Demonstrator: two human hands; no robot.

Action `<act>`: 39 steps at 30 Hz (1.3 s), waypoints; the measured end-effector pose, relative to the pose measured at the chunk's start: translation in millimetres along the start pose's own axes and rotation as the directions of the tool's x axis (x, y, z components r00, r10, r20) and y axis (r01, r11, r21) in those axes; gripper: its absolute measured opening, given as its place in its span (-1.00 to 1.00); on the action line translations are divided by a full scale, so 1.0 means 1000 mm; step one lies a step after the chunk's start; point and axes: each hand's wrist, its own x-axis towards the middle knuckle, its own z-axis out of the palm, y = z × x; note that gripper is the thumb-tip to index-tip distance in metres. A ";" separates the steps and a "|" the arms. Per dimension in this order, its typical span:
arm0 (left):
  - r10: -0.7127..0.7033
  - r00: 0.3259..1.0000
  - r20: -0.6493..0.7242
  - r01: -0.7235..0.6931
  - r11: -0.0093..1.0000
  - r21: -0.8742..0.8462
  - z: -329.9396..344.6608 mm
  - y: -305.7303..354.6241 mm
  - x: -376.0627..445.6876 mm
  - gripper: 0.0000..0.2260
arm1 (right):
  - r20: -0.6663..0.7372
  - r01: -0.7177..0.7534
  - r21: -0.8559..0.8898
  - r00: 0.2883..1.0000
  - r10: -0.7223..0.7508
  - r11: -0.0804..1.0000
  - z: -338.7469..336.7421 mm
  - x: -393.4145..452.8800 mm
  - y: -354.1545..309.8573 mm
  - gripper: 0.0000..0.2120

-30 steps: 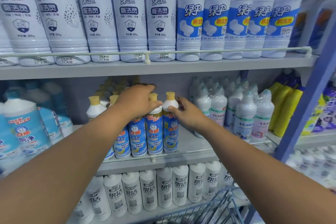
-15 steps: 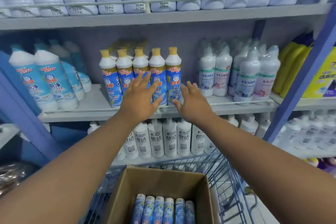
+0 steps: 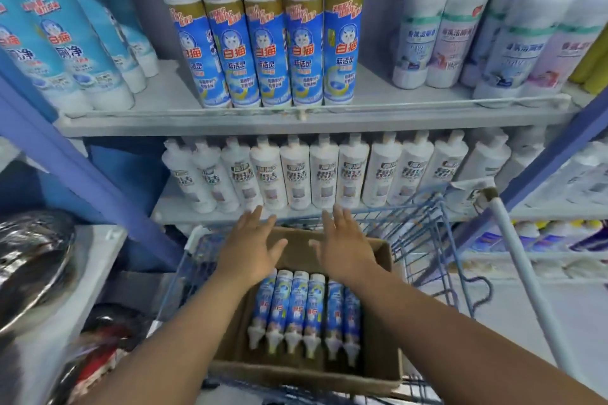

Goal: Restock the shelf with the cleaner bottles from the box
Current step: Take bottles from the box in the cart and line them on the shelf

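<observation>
With the fingers of our left hand [image 3: 251,248] and right hand [image 3: 342,248] spread and empty above the brown cardboard box [image 3: 383,368], we judge its lying blue-labelled plastic cleaner bottles [image 3: 304,306] rigid, slick, liquid-heavy, best gripped mid-body.

Your box [image 3: 388,368] sits in the cart [image 3: 437,240], right before the shelf [image 3: 378,117]. In the box six cleaner bottles [image 3: 307,306] lie side by side, caps toward you. Your left hand [image 3: 251,248] and right hand [image 3: 342,246] hover above the far half of the box, fingers spread, apart from each other, touching nothing. On the shelf behind, five bottles of the same kind [image 3: 266,43] stand upright in a row at the front edge. A row of other bottles [image 3: 325,174] stands on the shelf board below, just behind the cart.
</observation>
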 end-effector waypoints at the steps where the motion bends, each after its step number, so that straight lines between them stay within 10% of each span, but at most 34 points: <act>1: -0.009 0.999 0.031 0.008 1.000 0.019 0.013 -0.006 -0.001 -0.38 | 0.033 -0.009 0.010 0.999 0.008 1.000 0.016 -0.001 -0.002 -0.27; 14: -0.189 0.926 0.326 0.236 0.965 -0.112 0.162 -0.068 -0.015 -0.40 | 0.464 -0.275 0.143 0.867 0.181 0.951 0.195 0.005 -0.041 -0.28; 21: -0.469 0.713 0.521 0.651 0.719 -0.244 0.237 -0.106 -0.012 -0.59 | 0.698 -0.592 0.332 0.678 0.231 0.734 0.268 0.025 -0.057 -0.50; 28: -0.604 0.474 0.641 0.880 0.304 -0.364 0.300 -0.116 0.017 -0.62 | 0.897 -0.921 0.377 0.389 0.210 0.095 0.346 0.067 -0.065 -0.57; 33: -0.696 0.305 0.650 0.925 0.054 -0.375 0.419 -0.178 0.011 -0.07 | 0.899 -0.864 0.431 0.386 0.207 -0.259 0.404 0.079 -0.068 -0.42; 39: -0.662 0.258 0.704 0.923 -0.047 -0.382 0.371 -0.149 0.023 -0.53 | 0.936 -0.845 0.353 0.317 0.155 -0.401 0.410 0.081 -0.064 -0.60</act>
